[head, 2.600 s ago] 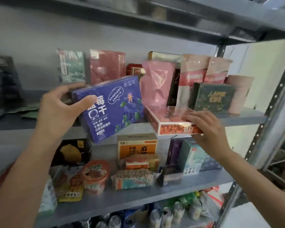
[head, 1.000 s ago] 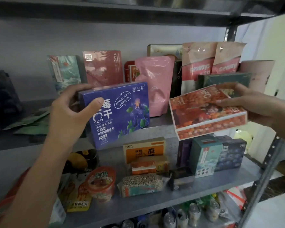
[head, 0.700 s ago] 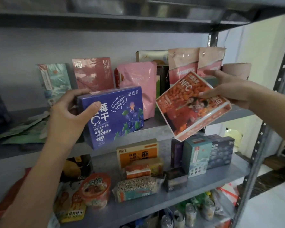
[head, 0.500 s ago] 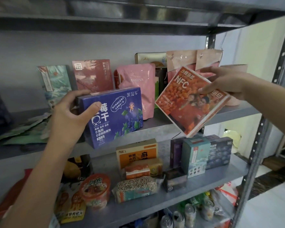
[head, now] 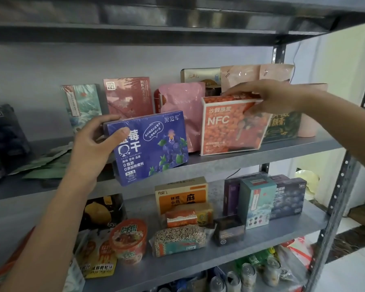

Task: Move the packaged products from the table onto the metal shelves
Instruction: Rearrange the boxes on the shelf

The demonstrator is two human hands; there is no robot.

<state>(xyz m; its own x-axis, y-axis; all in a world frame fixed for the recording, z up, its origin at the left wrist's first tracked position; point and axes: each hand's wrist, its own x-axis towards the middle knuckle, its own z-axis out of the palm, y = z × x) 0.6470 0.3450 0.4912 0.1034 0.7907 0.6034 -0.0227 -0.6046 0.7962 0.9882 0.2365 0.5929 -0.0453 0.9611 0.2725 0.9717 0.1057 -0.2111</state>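
Now that the right hand (head: 268,98) has turned the orange box (head: 230,125) from flat to upright on the shelf (head: 230,163), gripping its top, only release remains, while the left hand (head: 93,148) grasps the blue box (head: 154,146) at the shelf edge, unplaced.

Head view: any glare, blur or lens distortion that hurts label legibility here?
Head view: wide-angle bowing bends the right upright and the top shelf edge; plastic wrap on the blue box and the orange NFC box shows mild sheen, large print readable; the left edge is dim and soft, dark packages illegible; bright daylight at far right.
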